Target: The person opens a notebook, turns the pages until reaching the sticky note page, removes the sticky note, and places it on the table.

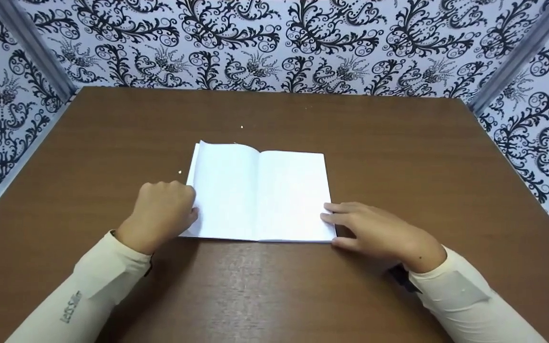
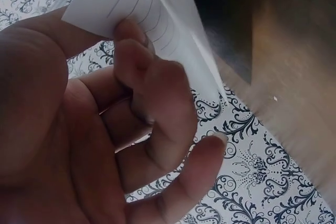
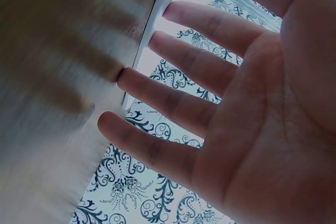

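The left hand (image 1: 162, 213) has its fingers curled round the lower left corner of the open notebook (image 1: 260, 193), and the left wrist view shows the fingertips (image 2: 131, 35) pinching the edge of a lined page (image 2: 131, 1) against the thumb, so the paper sits right inside the grip and rises away from the palm. The right hand (image 1: 377, 231) lies flat with its fingers straight and slightly spread; the fingertips (image 1: 329, 212) touch the notebook's right edge close to its lower right corner, while the thumb rests on the table (image 1: 398, 138) just below that corner. From the right wrist view the straight fingers (image 3: 178, 106) meet the thin edge of the pages (image 3: 157, 3), with nothing clasped. The notebook lies open and flat near the middle of the brown table, its spine running away from the person, the left-hand pages lifted a little along their outer edge. Both hands flank the notebook, one on each side of its near edge. Cream sleeves (image 1: 98, 281) cover both forearms below the notebook. Patterned black-and-white walls (image 1: 274, 43) stand behind the notebook and to either side of it.
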`<state>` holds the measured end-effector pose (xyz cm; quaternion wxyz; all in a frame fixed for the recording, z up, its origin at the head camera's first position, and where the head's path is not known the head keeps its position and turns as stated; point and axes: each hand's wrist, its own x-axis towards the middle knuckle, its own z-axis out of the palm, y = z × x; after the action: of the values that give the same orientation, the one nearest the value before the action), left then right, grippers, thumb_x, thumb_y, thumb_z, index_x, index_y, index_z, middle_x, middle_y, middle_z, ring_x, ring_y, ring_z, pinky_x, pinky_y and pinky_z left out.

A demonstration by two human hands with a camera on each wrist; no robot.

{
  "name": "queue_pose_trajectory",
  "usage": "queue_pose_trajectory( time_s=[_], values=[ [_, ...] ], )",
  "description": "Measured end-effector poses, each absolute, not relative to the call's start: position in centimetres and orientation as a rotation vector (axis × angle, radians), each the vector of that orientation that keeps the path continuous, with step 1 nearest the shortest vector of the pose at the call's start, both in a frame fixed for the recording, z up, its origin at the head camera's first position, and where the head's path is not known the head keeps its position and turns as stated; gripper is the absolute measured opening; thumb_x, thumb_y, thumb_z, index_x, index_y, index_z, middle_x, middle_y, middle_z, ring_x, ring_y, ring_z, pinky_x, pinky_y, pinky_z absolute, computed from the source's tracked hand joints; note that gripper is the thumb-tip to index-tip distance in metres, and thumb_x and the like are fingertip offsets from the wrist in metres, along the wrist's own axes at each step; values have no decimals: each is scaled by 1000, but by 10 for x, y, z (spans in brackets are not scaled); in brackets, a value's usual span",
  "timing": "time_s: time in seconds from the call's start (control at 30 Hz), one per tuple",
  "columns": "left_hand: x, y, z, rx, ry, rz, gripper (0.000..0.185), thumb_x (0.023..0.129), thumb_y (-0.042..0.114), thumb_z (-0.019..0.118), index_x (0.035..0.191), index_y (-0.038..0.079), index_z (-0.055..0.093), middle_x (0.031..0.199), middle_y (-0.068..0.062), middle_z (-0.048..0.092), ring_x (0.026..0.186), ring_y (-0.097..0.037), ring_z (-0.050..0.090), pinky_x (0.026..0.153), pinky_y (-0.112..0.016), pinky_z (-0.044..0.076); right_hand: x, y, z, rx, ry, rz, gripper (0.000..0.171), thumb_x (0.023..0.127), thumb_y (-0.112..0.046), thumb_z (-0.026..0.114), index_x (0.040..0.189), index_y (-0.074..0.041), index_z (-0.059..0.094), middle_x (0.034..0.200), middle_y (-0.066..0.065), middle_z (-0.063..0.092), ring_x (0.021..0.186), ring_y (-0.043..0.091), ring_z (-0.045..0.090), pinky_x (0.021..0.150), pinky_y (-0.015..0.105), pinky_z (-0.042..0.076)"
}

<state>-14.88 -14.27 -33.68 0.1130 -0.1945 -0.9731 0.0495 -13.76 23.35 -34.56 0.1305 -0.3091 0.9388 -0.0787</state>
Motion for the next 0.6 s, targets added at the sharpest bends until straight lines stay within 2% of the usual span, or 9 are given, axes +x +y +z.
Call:
queue_pose_trajectory(
  time_s=[0.17, 0.37, 0.6],
  values=[
    [-151, -143, -341, -593, -2846, 193, 38, 76, 14, 75, 50, 8, 47, 47, -3, 42, 50, -14, 27, 40, -34, 29, -138, 232, -345, -917, 2748, -205, 50, 96, -28, 67, 141, -9, 57, 153, 12, 48, 140, 36, 47, 110, 53, 40],
    [-153, -144, -345, -578, -2885, 187, 37, 77, 16, 76, 53, 8, 50, 49, -7, 48, 49, -15, 31, 40, -37, 35, -138, 232, -346, -926, 2752, -209, 50, 96, -27, 67, 141, -8, 57, 153, 12, 48, 140, 35, 47, 110, 53, 41],
    [-153, -145, -349, -589, -2892, 209, 35, 78, 15, 74, 54, 7, 50, 49, -6, 48, 49, -15, 30, 40, -35, 32, -137, 232, -346, -906, 2748, -225, 50, 96, -28, 66, 141, -8, 56, 153, 12, 48, 140, 36, 46, 111, 53, 39]
  ],
)
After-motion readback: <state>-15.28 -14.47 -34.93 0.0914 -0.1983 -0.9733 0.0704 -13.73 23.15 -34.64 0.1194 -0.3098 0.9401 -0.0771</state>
